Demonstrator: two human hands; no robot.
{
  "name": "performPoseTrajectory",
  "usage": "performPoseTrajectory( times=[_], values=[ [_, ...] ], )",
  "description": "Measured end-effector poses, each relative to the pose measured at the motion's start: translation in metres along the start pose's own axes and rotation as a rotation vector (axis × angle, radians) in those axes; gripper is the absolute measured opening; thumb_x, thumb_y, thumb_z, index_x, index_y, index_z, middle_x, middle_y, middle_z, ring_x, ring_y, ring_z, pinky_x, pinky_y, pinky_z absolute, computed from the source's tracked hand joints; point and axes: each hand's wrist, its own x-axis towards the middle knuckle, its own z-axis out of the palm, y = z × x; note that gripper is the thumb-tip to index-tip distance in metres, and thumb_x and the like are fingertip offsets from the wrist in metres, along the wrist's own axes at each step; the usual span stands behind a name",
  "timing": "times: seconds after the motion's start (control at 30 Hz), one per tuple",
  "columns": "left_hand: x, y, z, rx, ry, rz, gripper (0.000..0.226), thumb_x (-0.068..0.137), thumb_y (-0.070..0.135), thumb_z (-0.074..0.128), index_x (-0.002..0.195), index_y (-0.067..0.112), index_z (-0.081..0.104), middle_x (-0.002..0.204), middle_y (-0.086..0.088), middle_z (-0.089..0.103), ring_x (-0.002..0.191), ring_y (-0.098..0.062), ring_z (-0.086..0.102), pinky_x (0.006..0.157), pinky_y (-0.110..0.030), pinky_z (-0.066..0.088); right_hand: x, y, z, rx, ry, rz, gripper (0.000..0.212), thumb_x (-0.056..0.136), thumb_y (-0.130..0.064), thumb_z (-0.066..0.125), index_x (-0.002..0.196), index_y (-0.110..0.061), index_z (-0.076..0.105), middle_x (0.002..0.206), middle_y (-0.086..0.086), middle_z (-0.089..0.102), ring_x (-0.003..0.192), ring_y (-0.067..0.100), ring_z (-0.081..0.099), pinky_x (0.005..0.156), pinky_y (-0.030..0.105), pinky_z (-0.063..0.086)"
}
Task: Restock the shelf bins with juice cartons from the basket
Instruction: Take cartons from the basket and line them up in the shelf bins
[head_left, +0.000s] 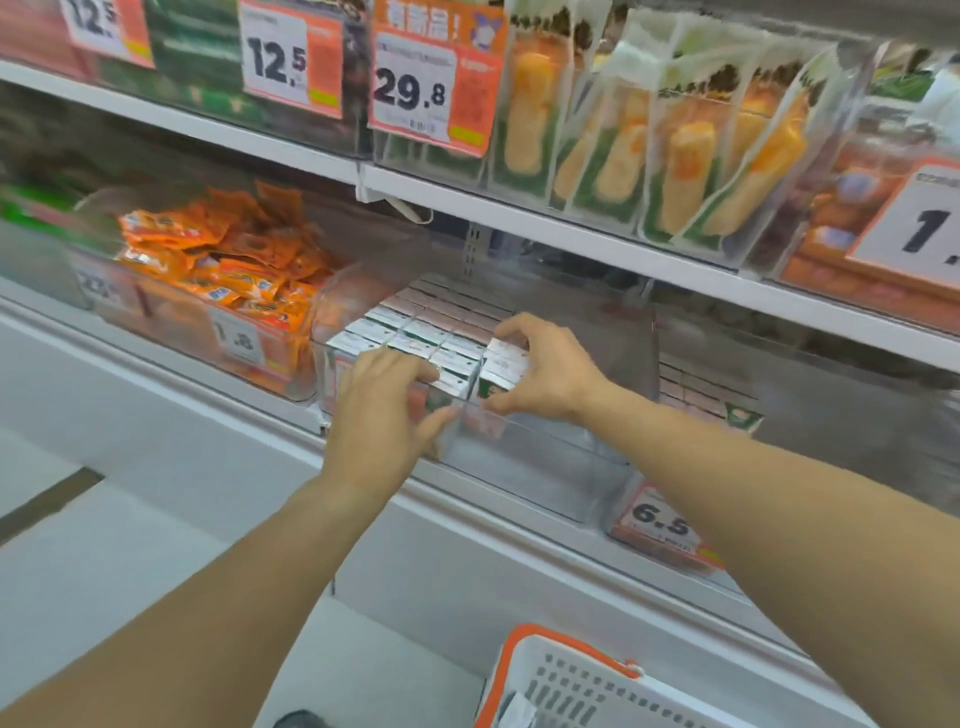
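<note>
While rows already fill the clear plastic shelf bin, its front right corner stays empty.
Right hand fingers grasp a small white-and-green juice carton at centre frame; left hand pinches the bin's front rim; the white orange-rimmed basket sits lower right.

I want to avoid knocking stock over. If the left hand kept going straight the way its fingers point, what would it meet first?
Probably the front row of cartons in the clear bin: the left hand points up and right into them, fingertips already at or near one. Blur hides actual contact.
</note>
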Motion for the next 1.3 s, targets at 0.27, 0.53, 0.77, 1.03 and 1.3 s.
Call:
performPoseTrajectory(
  times=[0.27,0.53,0.77,1.03,1.3],
  values=[
    [-0.004,-0.001,0.005,-0.024,0.053,0.015,0.031,0.067,0.028,0.088,0.085,0.017,0.065,0.087,0.005,0.062,0.094,-0.026,0.055,0.087,-0.044,0.042,-0.002,0.015,0.024,-0.068,0.118,-0.017,0.052,0.06,-0.041,0.09,0.103,-0.025,0.065,0.118,0.005,0.045,0.102,0.018,0.043,0.091,0.025,0.041],
    [-0.003,-0.001,0.009,0.065,0.046,0.004,0.033,0.069,0.031,0.087,0.091,0.018,0.066,0.092,0.006,0.061,0.098,-0.023,0.052,0.083,-0.023,0.024,0.009,0.016,0.022,0.005,-0.019,0.102,0.061,0.058,-0.025,0.095,0.104,-0.028,0.055,0.12,0.012,0.056,0.088,0.021,0.058,0.077,0.022,0.039],
    [-0.002,0.018,-0.006,0.066,-0.069,0.048,0.038,0.079,0.018,0.077,0.114,0.014,0.063,0.111,-0.002,0.061,0.112,-0.025,0.049,0.094,-0.02,0.03,-0.064,-0.017,-0.025,0.094,0.28,-0.092,0.041,0.076,-0.018,0.08,0.112,-0.019,0.061,0.104,0.001,0.054,0.076,0.013,0.064,0.083,0.033,0.053],
    [-0.044,0.147,0.018,-0.163,-0.585,0.127,0.008,0.085,0.016,0.064,0.093,0.019,0.065,0.073,0.011,0.061,0.067,-0.007,0.059,0.067,-0.023,0.048,-0.254,0.077,-0.001,0.379,0.478,0.118,0.017,0.078,-0.001,0.074,0.078,-0.017,0.067,0.068,0.0,0.064,0.059,0.014,0.057,0.059,0.012,0.043],
    [-0.188,0.171,0.136,0.011,-1.355,0.037,0.026,0.089,0.028,0.069,0.109,0.013,0.062,0.105,-0.003,0.065,0.088,-0.017,0.058,0.079,-0.027,0.046,-0.396,0.204,0.069,0.438,-0.178,0.578,0.016,0.077,-0.014,0.083,0.088,-0.011,0.071,0.082,0.009,0.071,0.061,0.0,0.06,0.066,0.017,0.049]
  ],
)
